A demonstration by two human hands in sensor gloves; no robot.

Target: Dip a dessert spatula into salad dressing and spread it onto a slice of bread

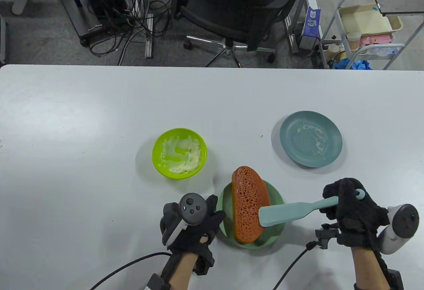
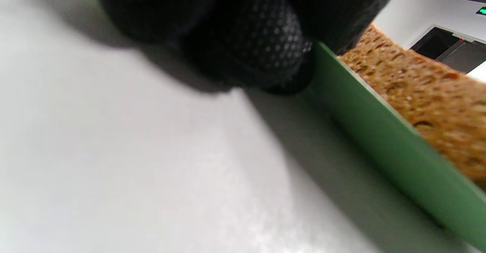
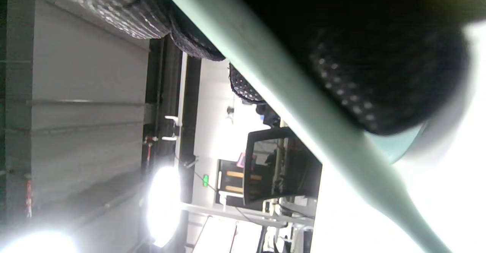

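A tracker covers the back of the left hand (image 1: pixel 188 223), hiding its fingers from above. The spatula (image 1: pixel 291 211) blade masks part of the bread slice (image 1: pixel 249 208). In the left wrist view, the green plate (image 2: pixel 383 139) runs off-frame, blurred.

Bright even light, blurred wrist views, ceiling glare

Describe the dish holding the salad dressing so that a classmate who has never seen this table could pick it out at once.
On the white table, look left of the bread slice and just beyond the left hand. There stands a lime-green bowl smeared inside with pale creamy dressing. It is the brightest dish and the only deep one; the other two are plates, one pale green, one blue-grey.
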